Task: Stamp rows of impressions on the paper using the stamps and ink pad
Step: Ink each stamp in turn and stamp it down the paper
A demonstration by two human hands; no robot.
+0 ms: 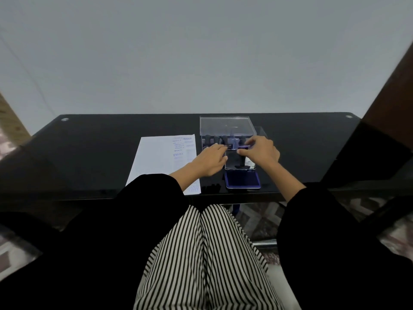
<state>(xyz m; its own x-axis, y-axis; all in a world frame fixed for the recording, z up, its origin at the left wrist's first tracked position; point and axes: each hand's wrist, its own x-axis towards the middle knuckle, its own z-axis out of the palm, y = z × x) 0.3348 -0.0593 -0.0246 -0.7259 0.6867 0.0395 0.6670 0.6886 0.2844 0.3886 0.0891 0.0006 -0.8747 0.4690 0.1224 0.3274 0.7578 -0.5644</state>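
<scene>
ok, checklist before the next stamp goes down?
1. Ink pad uncovered: ok, it lies open in front of the clear box.
2. Blank room on the paper: ok, impressions only along its right side and near right corner.
3. Stamp in hand: cannot tell; left hand and right hand are both at the box, fingertips blurred.
4. Stamps left in box: ok, dark handles show inside.
5. Paper flat on table: ok.
</scene>
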